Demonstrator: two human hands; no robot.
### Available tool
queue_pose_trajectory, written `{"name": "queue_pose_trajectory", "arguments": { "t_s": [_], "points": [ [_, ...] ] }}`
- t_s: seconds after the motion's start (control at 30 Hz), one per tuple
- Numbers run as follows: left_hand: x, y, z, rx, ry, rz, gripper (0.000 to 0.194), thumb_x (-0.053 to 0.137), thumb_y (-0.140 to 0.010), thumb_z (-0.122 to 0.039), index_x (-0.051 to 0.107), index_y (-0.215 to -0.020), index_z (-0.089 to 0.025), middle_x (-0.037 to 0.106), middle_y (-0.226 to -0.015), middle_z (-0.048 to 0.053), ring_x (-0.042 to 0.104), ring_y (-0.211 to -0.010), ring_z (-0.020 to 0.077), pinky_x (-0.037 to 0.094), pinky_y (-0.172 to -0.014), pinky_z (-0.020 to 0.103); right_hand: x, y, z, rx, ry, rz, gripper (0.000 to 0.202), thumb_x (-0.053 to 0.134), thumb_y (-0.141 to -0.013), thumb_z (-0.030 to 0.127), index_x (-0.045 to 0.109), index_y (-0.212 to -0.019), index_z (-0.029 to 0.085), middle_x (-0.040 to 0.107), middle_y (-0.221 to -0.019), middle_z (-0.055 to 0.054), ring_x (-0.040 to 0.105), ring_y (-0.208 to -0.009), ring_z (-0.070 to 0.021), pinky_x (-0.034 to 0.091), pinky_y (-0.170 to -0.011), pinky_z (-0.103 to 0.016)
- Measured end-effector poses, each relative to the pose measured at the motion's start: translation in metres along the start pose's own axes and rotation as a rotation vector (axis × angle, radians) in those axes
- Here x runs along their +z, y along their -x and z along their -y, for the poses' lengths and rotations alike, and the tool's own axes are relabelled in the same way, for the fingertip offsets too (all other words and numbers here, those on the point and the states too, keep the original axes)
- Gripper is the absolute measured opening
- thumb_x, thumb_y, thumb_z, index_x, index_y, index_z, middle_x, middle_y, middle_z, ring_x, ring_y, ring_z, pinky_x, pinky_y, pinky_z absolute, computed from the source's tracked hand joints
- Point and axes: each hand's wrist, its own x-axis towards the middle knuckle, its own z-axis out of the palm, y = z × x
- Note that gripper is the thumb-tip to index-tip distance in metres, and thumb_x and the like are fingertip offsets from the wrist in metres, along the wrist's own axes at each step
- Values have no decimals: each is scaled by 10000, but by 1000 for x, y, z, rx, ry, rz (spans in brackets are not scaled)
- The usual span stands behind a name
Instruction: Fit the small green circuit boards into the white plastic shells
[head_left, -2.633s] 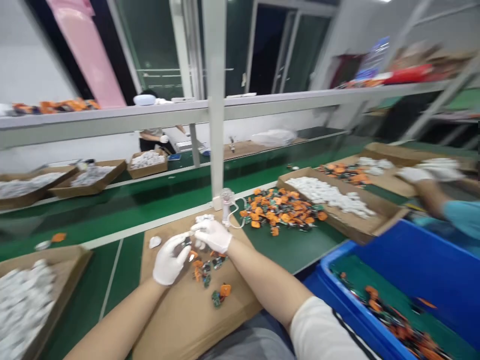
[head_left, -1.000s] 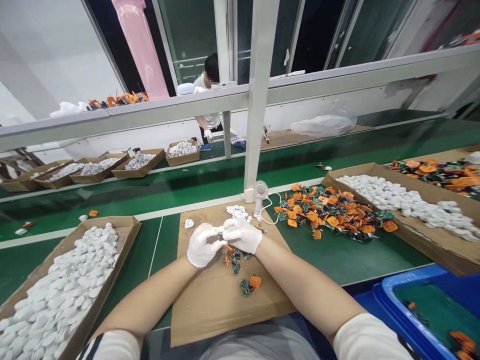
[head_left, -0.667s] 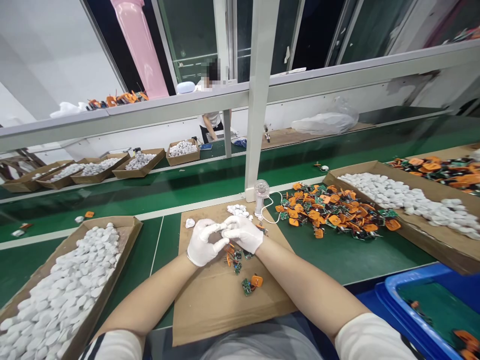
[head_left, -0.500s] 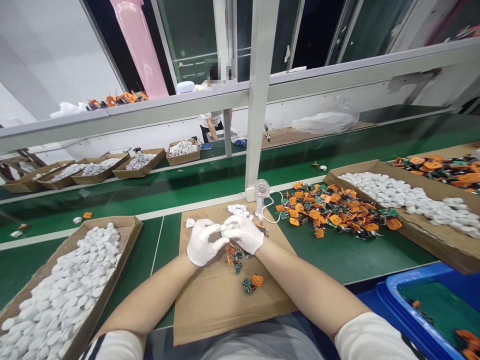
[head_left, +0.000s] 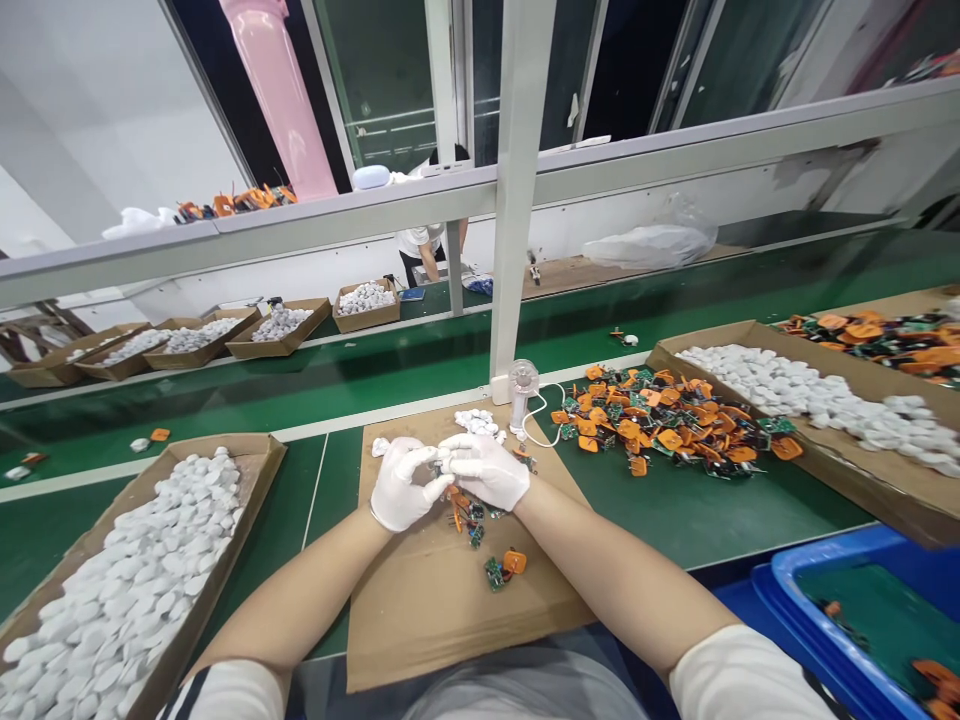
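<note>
My left hand (head_left: 405, 484) and my right hand (head_left: 487, 471), both in white gloves, meet above a cardboard sheet (head_left: 420, 610). Their fingertips pinch a small white and grey part (head_left: 442, 464) between them; most of it is hidden by the fingers. Just below the hands lie several small green circuit boards (head_left: 471, 522) with orange pieces and wires. One more board with an orange piece (head_left: 505, 568) rests nearer to me. Beyond my fingers is a little heap of white round parts (head_left: 480, 424), with a single white piece (head_left: 381, 445) left of it.
A clear device with a white cable (head_left: 523, 398) stands by the post (head_left: 517, 200). Piled orange-and-green boards (head_left: 667, 420) lie to the right, beside a cardboard tray (head_left: 885, 480). Another tray of white parts (head_left: 142, 570) is at left. Across the green belt (head_left: 420, 365), a person (head_left: 424, 245) bends over.
My fingers have shifted slightly, and more of the small part shows between them. Loose pieces on the green belt have travelled left. The far person's head is lower.
</note>
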Motion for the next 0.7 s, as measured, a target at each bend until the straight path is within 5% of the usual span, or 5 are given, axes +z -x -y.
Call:
{"name": "queue_pose_trajectory", "arguments": {
  "t_s": [0.23,0.4,0.53,0.7],
  "points": [
    [-11,-14,-3,67,-67,74,336,640,-838,-545,676,-895,-215,628,-746,55,589,-712,190,486,-693,334,7,1,9,11,-70,36,289,767,-644,298,616,-849,160,659,-780,-41,600,-711,-171,486,-643,-309],
    [-47,-71,-21,244,39,73,267,661,-858,-474,665,-986,-240,612,-678,3,558,-612,139,468,-607,278,36,9,72,-189,106,-35,125,667,-727,219,622,-832,169,664,-843,-50,625,-809,-196,510,-721,-334],
    [-79,-116,-43,274,168,-15,319,720,-832,-359,609,-1112,-258,609,-843,7,578,-685,121,528,-633,265,65,12,135,-370,150,-105,180,633,-741,153,648,-919,166,676,-906,-49,649,-887,-200,523,-827,-363],
    [-96,-116,-66,233,263,-155,480,690,-851,-208,506,-1274,-342,548,-968,26,583,-744,126,533,-597,245,83,22,160,-414,186,-35,165,655,-770,166,664,-933,181,681,-875,-53,661,-857,-204,547,-776,-348]
  ]
}}
